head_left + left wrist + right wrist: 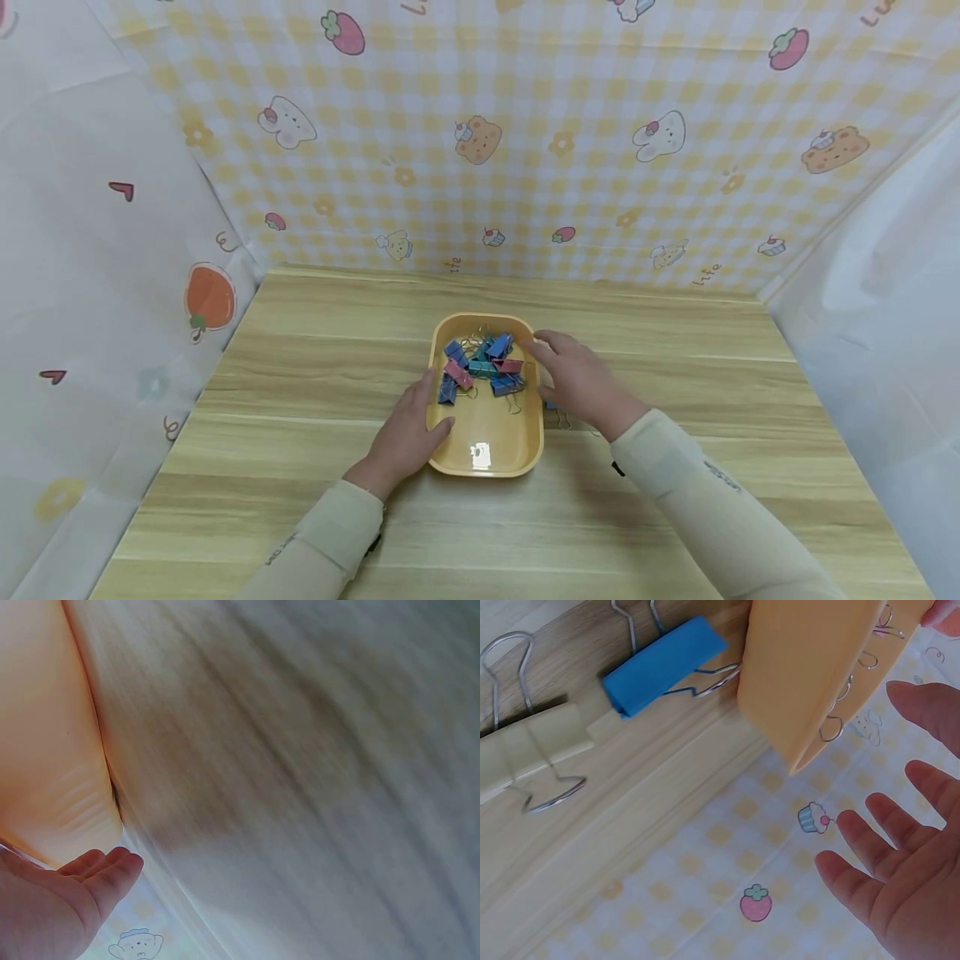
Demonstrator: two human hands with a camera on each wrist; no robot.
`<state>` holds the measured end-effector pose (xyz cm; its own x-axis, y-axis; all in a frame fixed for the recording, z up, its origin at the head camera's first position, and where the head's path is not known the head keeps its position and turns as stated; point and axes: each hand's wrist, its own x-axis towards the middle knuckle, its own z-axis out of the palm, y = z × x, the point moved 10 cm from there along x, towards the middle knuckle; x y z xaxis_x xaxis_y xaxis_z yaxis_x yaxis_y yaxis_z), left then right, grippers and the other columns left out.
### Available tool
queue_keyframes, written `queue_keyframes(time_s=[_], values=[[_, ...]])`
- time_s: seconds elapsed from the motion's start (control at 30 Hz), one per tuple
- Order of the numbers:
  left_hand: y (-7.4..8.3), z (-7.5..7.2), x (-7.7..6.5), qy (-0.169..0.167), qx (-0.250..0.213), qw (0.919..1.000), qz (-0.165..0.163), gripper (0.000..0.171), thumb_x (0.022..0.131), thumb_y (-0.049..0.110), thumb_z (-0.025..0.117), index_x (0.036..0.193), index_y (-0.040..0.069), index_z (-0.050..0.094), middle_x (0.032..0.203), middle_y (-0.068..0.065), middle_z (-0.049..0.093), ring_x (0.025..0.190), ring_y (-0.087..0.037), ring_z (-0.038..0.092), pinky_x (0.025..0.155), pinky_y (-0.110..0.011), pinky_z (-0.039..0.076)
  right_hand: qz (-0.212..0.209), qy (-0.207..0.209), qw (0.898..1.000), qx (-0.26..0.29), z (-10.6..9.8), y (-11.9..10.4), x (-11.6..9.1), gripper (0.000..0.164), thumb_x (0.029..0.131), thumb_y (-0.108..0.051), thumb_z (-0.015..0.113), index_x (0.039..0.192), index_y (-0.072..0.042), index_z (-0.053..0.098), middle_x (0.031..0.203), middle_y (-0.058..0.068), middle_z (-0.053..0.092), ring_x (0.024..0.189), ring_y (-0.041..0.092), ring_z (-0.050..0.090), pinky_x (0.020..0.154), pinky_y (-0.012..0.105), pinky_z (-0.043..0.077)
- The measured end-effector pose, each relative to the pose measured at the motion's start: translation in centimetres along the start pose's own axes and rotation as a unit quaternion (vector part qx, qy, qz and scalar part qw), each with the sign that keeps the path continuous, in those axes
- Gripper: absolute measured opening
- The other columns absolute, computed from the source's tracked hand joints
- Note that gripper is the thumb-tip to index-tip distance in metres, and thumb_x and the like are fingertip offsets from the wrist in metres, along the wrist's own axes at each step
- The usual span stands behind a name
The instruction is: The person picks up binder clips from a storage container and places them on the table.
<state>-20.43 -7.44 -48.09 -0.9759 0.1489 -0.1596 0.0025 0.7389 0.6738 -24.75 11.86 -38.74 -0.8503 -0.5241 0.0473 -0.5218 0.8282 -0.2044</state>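
A yellow plastic tray (486, 467) sits on the table, with blue, teal and pink binder clips (482, 367) heaped toward its far end. My left hand (405, 429) lies along the tray's left side, fingers extended and thumb over the near-left rim. In the left wrist view its fingers (112, 874) are close to the tray's outer wall (52, 727); contact is unclear. At the tray's right edge, my right hand (581, 379) has its fingers spread and grips nothing. A blue binder clip (664, 666) and a cream binder clip (536, 746) lie outside the tray, near the right hand.
The wood-grain table (300, 467) extends around the tray on all sides. A yellow checked cloth (525, 192) with cartoon prints hangs behind it, and white sheets (97, 250) stand at left and right.
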Motion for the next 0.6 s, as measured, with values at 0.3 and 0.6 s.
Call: queue_keyframes(time_s=[0.3,0.6], values=[[-0.2,0.1,0.1,-0.005,-0.002,0.9999,-0.014,0.082,0.093,0.035,0.062,0.156,0.014,0.013,0.153,-0.019,0.029,0.137,-0.037,0.034,0.109,-0.053,0.034,-0.01,-0.013,1.0,0.02,0.5,-1.1,0.8,0.069,0.078,-0.014,0.079,0.141,-0.012,0.05,0.14,0.017,0.048,0.126,0.035,0.048,0.102,0.051,0.043],[-0.1,0.1,0.0,-0.003,-0.005,0.9999,-0.008,0.082,0.092,0.034,0.062,0.156,0.012,0.015,0.152,-0.021,0.031,0.136,-0.039,0.036,0.108,-0.054,0.034,-0.012,-0.034,0.999,0.024,1.9,-1.4,2.0,0.067,0.081,-0.016,0.078,0.142,-0.012,0.049,0.139,0.013,0.049,0.124,0.031,0.05,0.102,0.045,0.044]])
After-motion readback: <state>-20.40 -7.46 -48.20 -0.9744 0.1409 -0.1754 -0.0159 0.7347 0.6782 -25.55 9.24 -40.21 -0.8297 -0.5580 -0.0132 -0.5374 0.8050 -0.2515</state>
